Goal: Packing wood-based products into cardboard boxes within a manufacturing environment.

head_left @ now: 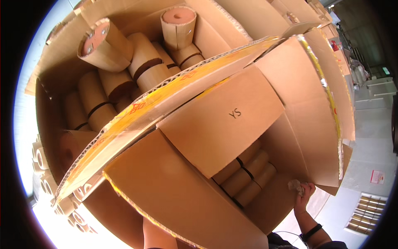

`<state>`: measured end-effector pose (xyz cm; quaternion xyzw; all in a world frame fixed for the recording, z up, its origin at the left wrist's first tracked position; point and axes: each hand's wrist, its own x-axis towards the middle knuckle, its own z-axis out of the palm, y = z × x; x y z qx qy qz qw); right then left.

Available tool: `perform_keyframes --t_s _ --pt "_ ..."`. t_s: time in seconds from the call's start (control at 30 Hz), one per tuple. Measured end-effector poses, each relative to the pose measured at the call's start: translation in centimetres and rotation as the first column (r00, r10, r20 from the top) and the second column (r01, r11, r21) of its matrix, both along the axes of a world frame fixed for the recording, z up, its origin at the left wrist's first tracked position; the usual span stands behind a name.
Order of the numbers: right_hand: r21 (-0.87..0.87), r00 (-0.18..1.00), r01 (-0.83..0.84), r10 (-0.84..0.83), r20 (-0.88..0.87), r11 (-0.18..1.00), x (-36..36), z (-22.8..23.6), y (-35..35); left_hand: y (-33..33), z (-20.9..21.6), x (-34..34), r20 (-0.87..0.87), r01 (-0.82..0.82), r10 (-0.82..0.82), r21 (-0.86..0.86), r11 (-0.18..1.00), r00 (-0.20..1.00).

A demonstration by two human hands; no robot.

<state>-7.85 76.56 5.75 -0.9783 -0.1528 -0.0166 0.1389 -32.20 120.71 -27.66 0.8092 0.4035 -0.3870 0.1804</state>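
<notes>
My right hand (pixel 304 192) is closed at the right rim of an open carton, with a crumpled pale wad (pixel 295 186), perhaps paper or tape, pinched in its fingers. From the lower edge rises my left forearm (pixel 158 235); the hand itself is hidden behind a cardboard flap (pixel 182 182). Down in the carton (pixel 271 195) lie several brown cardboard rolls (pixel 245 177), side by side, with black bands across them. One wide flap (pixel 224 120) with dark lettering leans over the carton's far side.
Behind stands a bigger open carton (pixel 219 31) holding several brown-wrapped cylinders (pixel 143 62), some with pinkish ends. Its yellow-taped edge (pixel 166 87) crosses the view. Another tall flap (pixel 296 95) stands at the right. Hollow tubes (pixel 66 205) are stacked at far left.
</notes>
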Motion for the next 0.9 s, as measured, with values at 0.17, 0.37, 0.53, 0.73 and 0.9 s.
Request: perform_keyframes --t_s 0.17,0.37,0.53,0.73,0.9 --pt "0.028 0.994 0.081 -0.082 0.076 0.996 -0.1 -1.1 -1.0 -4.0 2.0 0.8 0.041 0.028 -0.026 -0.047 0.998 0.999" --pt "0.143 0.99 0.039 -0.057 0.126 0.989 0.1 -1.1 0.4 -8.9 7.7 -0.3 0.087 -0.009 0.016 -0.081 0.997 0.996" --pt "0.219 0.991 0.025 -0.054 0.126 0.975 0.3 0.2 1.2 -13.3 12.7 -0.7 0.184 -0.084 0.103 -0.11 0.99 0.977" --pt "0.383 0.982 0.123 -0.169 0.089 0.916 0.7 3.0 -1.4 -16.8 19.0 -2.5 0.351 -0.213 0.249 -0.138 0.967 0.903" --pt "0.033 0.996 -0.04 0.042 -0.075 0.999 2.6 2.3 -4.7 -19.8 31.9 -1.4 0.372 -0.459 0.443 -0.052 0.887 0.816"
